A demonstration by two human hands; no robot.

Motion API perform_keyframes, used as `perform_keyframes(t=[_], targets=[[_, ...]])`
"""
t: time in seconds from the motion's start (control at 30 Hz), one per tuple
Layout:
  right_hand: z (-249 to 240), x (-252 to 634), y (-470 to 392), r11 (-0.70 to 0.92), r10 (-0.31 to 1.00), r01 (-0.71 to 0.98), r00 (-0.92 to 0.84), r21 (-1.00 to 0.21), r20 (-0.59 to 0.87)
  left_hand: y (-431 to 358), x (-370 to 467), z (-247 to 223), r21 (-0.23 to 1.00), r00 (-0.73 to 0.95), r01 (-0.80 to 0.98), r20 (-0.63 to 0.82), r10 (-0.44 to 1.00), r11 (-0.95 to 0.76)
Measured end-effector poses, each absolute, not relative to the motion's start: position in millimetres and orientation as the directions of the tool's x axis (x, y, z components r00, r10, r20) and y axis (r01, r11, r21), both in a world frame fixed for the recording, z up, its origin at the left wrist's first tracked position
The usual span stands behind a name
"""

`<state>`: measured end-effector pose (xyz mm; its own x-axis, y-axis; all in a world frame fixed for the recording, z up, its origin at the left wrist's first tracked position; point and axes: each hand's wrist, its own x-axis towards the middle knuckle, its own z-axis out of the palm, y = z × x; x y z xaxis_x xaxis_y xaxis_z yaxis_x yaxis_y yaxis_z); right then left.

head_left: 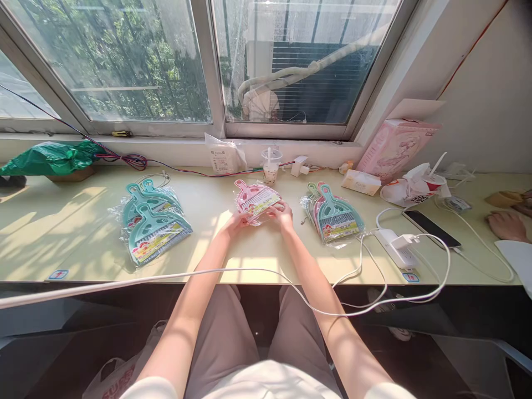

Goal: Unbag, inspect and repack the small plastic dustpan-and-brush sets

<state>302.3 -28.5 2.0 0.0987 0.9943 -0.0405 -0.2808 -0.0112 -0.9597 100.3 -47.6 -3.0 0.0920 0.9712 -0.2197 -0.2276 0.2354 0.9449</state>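
Left, centre, right across the tabletop (pixel 257 252)!
Dustpan set (pixel 258 199) in the middle, cup (pixel 271 166) just behind towards the back edge; left dustpan pile (pixel 153 224) one side, right dustpan pile (pixel 336 216) the other, then the power strip (pixel 397 250) near the front edge, phone (pixel 432 229) to its right.

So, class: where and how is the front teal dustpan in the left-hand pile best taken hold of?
Probably pinch the front teal dustpan by its wide edge, coming from the near side: that edge faces near-right and looks uncovered, while the narrow handle points away, over the packs behind.
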Motion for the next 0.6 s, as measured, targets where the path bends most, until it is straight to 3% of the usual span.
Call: perform_keyframes(t=[0.3,0.6], targets=[[6.6,304.1,-29.5,-0.042,0.969,-0.082,0.239,-0.996,-0.06,-56.8,109.8,7.1,0.959,0.139,-0.227,-0.139,0.98,0.169],[0.6,307.4,-25.6,0.001,0.94,0.133,0.338,-0.991,0.046,-58.5,111.2,10.1,0.964,0.127,-0.195,-0.16,0.979,0.183]])
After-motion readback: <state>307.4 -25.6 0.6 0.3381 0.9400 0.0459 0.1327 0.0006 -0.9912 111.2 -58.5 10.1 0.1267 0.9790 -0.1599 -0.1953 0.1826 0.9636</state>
